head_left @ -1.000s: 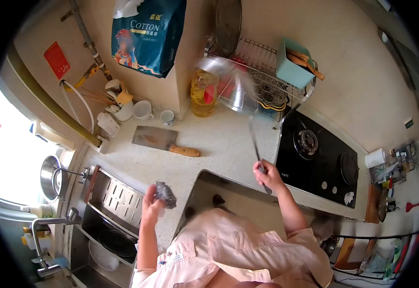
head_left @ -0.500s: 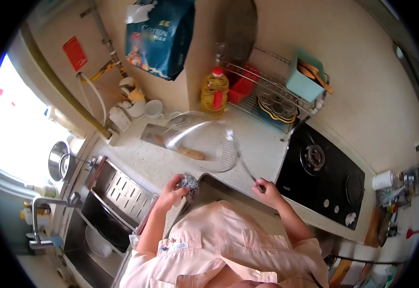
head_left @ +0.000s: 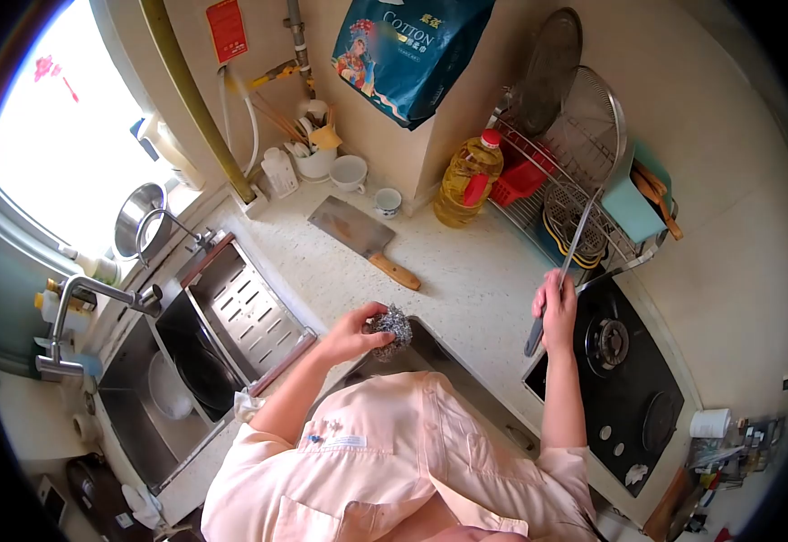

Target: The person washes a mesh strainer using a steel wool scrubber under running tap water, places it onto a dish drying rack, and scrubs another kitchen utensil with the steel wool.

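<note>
My left hand [head_left: 353, 336] grips a steel wool scrubber [head_left: 392, 332] in front of the counter's edge, over a pulled-out drawer [head_left: 453, 366]. In my right hand [head_left: 557, 312] is the long handle of a mesh strainer [head_left: 584, 126]. The strainer stands upright, its round mesh overlapping the wire rack [head_left: 525, 217] and a dark round lid [head_left: 552, 68] at the wall. Between my hands, a cleaver [head_left: 353, 228] with a wooden handle lies flat on the counter [head_left: 475, 280].
An oil bottle [head_left: 466, 185] stands beside the rack, which carries a red basket [head_left: 525, 172] and a teal container [head_left: 633, 199]. The black gas stove [head_left: 633, 425] is at the right, the sink [head_left: 132, 406] at the left. Cups [head_left: 349, 172] stand near the wall.
My right hand has raised the strainer from over the counter and cleaver up to the rack at the right. My left hand still holds the scrubber. The view has shifted.
</note>
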`<state>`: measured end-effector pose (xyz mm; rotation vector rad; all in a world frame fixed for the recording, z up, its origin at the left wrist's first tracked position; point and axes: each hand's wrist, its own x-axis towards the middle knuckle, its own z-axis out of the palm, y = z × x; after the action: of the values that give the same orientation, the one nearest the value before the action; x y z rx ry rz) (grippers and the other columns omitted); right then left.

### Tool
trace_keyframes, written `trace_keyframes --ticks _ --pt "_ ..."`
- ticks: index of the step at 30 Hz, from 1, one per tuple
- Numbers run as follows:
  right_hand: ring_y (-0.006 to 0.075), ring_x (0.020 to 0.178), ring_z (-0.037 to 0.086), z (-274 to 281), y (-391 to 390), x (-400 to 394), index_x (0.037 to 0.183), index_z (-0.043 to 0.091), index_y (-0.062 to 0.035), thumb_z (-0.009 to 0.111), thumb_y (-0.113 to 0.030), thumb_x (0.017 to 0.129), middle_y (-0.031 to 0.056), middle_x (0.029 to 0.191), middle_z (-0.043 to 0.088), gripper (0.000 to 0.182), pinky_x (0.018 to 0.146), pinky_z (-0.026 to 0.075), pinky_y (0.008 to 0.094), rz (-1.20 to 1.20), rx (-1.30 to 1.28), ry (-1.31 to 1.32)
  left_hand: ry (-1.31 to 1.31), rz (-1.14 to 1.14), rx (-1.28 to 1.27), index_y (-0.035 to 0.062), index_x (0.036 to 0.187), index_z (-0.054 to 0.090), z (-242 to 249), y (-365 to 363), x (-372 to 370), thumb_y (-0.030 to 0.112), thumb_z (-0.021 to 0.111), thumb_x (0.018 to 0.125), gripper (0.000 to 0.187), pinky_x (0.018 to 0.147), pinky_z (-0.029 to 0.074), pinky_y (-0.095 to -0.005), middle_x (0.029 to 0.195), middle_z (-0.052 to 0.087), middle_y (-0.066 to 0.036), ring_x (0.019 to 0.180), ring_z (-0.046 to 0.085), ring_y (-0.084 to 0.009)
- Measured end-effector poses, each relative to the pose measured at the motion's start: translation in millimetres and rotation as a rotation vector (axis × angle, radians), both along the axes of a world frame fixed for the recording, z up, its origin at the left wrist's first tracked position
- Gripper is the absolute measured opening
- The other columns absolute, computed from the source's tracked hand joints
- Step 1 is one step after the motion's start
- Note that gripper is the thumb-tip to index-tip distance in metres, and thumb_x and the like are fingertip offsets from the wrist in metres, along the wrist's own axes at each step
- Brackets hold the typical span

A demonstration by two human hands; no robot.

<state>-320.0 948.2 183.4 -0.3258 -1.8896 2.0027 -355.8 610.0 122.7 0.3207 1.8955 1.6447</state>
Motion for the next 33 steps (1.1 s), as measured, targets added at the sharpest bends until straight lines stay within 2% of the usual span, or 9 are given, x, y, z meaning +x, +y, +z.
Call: trace_keyframes --ticks 7,10,13,18,23,25,26,29,33 --pt "0.0077 0.042 0.039 44.5 36.3 -65.0 0.086 0.046 -0.0077 0.051 -0.032 0.092 -0.0002 0.058 0.042 0.026 0.039 0.031 0.0221 -0.128 0.095 -0.112 -0.052 0.12 0.075 0.0003 0.099 0.057 -0.5 0.4 1.3 0.027 0.071 0.077 0.038 0.063 0.044 -0.0225 0.083 0.059 -0.002 0.071 0.053 -0.0078" --pt "0.0073 0.042 0.04 54.1 48.6 -85.4 0.084 0.045 -0.0072 0.051 -0.034 0.092 -0.0011 0.057 0.043 0.028 0.039 0.032 0.0221 -0.147 0.104 -0.128 -0.11 0.153 -0.016 0.001 0.089 0.061 13.4 -1.4 3.6 0.027 0.071 0.077 0.03 0.058 0.041 -0.021 0.074 0.058 0.0 0.067 0.052 -0.0064" --pt "0.0085 0.042 0.042 49.1 52.5 -110.9 0.082 0.044 -0.0058 0.048 -0.032 0.093 0.0 0.057 0.045 0.029 0.038 0.033 0.0238 -0.163 -0.025 -0.109 -0.079 0.174 0.047 0.001 0.085 0.062 -9.8 -1.7 -0.9 0.026 0.072 0.076 0.028 0.058 0.041 -0.0221 0.071 0.058 0.0 0.066 0.051 -0.0065" --pt "0.0111 0.042 0.042 40.4 44.2 -161.9 0.08 0.044 -0.0051 0.047 -0.031 0.093 0.0013 0.056 0.045 0.029 0.038 0.035 0.0258 -0.248 -0.063 -0.043 0.05 0.122 -0.011 0.0 0.078 0.063 -7.9 13.4 -19.9 0.032 0.07 0.077 0.033 0.056 0.04 -0.0256 0.068 0.057 0.0 0.063 0.048 -0.0077" --pt "0.0122 0.042 0.043 26.6 26.2 -196.3 0.082 0.044 -0.0027 0.047 -0.032 0.093 0.002 0.055 0.044 0.031 0.039 0.037 0.0276 -0.344 -0.002 -0.016 0.226 0.053 -0.256 -0.001 0.072 0.064 38.6 67.1 -55.5 0.042 0.07 0.073 0.043 0.055 0.041 -0.0288 0.061 0.058 -0.004 0.058 0.051 -0.0121" --pt "0.0135 0.042 0.045 18.0 21.5 -207.7 0.084 0.044 -0.0015 0.047 -0.032 0.093 0.0029 0.056 0.044 0.032 0.04 0.039 0.0285 -0.386 0.051 -0.056 0.441 0.056 -0.435 0.0013 0.072 0.066 68.1 97.1 -70.0 0.048 0.069 0.07 0.046 0.056 0.043 -0.0322 0.062 0.06 -0.009 0.058 0.056 -0.0193" --pt "0.0147 0.043 0.047 10.5 22.0 -214.2 0.086 0.044 -0.0007 0.048 -0.032 0.092 0.0039 0.056 0.045 0.032 0.04 0.04 0.0295 -0.381 0.051 -0.037 0.515 0.062 -0.409 0.0045 0.074 0.067 72.0 110.8 -77.5 0.051 0.068 0.069 0.046 0.059 0.046 -0.0348 0.068 0.063 -0.011 0.064 0.06 -0.0245" --pt "0.0224 0.048 0.056 4.9 14.6 -218.9 0.093 0.043 0.0025 0.05 -0.029 0.091 0.0137 0.067 0.055 0.032 0.046 0.045 0.0346 -0.388 0.121 -0.074 0.613 -0.006 -0.38 0.0046 0.097 0.064 77.6 146.6 -103.0 0.051 0.066 0.071 0.054 0.059 0.045 -0.0331 0.064 0.059 -0.008 0.062 0.059 -0.0211" --pt "0.0241 0.049 0.056 -5.6 12.4 -218.4 0.092 0.041 0.0019 0.053 -0.029 0.089 0.0136 0.068 0.054 0.033 0.048 0.043 0.0359 -0.305 0.089 -0.066 0.6 -0.114 -0.473 0.0075 0.103 0.06 69.5 183.1 -133.3 0.057 0.062 0.071 0.06 0.062 0.046 -0.0366 0.073 0.063 -0.011 0.07 0.062 -0.025"
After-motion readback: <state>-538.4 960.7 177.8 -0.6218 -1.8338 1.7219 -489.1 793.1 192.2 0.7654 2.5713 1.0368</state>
